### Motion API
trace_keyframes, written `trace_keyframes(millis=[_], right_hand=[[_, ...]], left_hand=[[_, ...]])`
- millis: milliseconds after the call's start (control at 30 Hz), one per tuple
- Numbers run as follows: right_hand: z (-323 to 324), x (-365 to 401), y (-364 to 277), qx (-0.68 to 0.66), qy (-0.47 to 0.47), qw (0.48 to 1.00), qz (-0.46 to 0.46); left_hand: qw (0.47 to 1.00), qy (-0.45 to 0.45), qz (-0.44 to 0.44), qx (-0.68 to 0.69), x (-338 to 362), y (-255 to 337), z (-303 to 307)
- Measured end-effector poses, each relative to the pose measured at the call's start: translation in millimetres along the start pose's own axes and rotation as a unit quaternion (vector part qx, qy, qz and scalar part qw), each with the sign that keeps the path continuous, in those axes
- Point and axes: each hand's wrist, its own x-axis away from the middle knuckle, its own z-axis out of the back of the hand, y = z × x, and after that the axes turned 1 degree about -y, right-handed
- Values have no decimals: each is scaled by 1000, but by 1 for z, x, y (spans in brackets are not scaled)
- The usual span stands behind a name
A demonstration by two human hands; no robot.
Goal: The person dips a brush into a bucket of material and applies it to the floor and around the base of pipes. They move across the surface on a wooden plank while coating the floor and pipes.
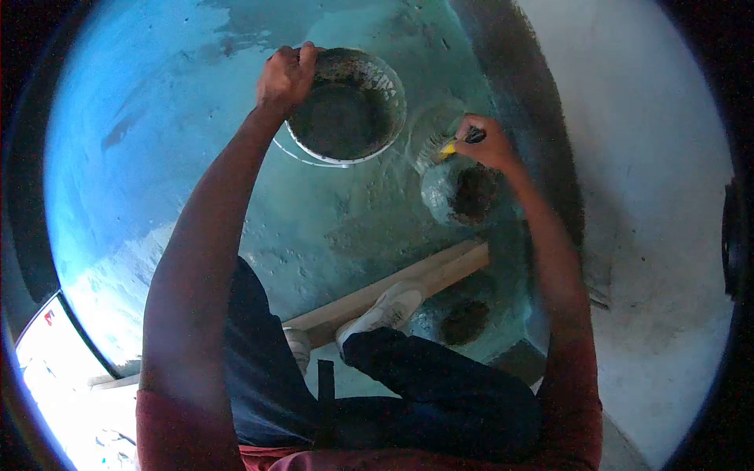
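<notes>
My left hand (287, 77) grips the rim of a round bucket (390, 129), which holds a dark grey-green mix. On the right, my right hand (485, 143) is closed around the handle of a brush (448, 149) with a yellow part. The brush's bristles point left, over the wet green floor (369, 196). Just below the brush is a rounded, coated mound (440, 192) with a dark brown patch on its right side.
A wooden plank (345, 306) lies diagonally across the floor, with my shoes (393, 304) at it. Below its right end is another dark patch (463, 322). A pale wall (644, 235) with a dark band (542, 86) along its base stands right.
</notes>
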Motion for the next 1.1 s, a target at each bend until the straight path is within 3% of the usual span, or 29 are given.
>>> trace_keyframes(millis=[100,167,267,367,500,667,767,967,1100], right_hand=[[19,-2,-5,14,-46,999,-21],[33,-1,-7,37,-76,996,0],[49,10,0,64,-45,997,-25],[60,13,-35,81,-62,995,-12],[27,-1,-48,23,-2,1000,0],[-21,-17,-21,-66,27,996,52],[-17,9,-20,21,-27,999,23],[-9,40,-26,-23,-64,996,51],[19,43,-49,61,-125,990,31]], left_hand=[[998,-7,-55,24,-3,-8,-3],[999,-4,-47,-3,-1,-5,-1],[1000,0,-26,-4,2,2,1],[1000,-1,-1,13,0,-1,-1],[999,-19,21,-17,-3,-2,-1],[1000,5,-15,-7,0,3,4],[1000,16,6,-18,-5,-12,-10],[1000,-1,5,8,0,-8,-3],[998,12,54,-20,-5,-7,-7]])
